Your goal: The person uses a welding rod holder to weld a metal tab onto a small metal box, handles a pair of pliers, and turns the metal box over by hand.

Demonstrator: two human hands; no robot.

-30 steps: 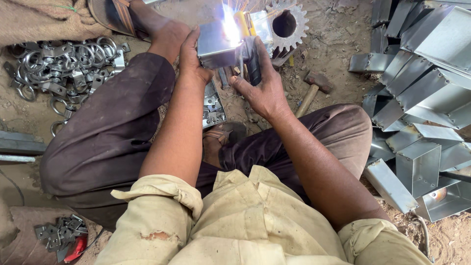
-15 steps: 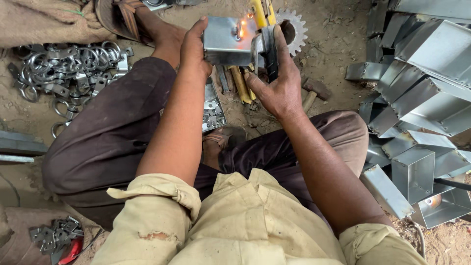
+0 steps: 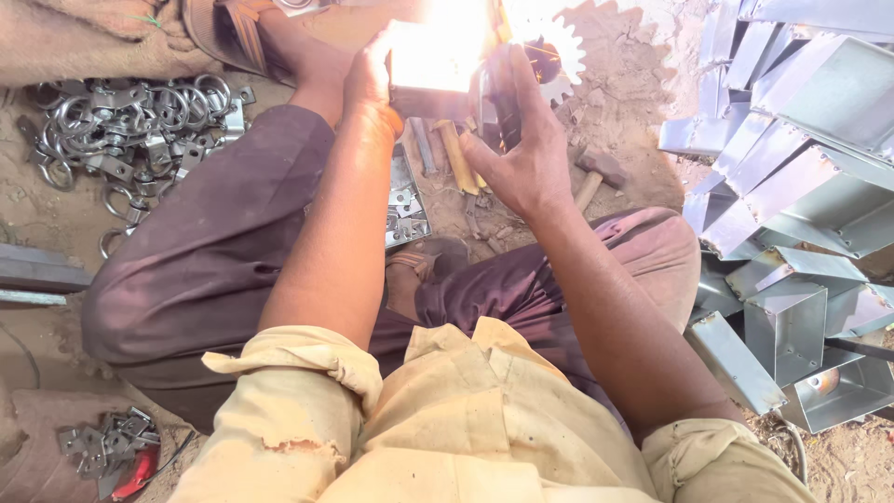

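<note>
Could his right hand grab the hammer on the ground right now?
Probably not yet. The right hand is busy holding a tool at the glaring metal box. The hammer lies just beside that wrist with nothing over it, so once the hand is freed it looks easy.

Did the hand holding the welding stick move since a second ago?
Yes. The right hand has slid a little left, toward the metal box. Earlier its fingers sat beside the toothed gear; now they cover the gear's left part, at the bright flash.
</note>
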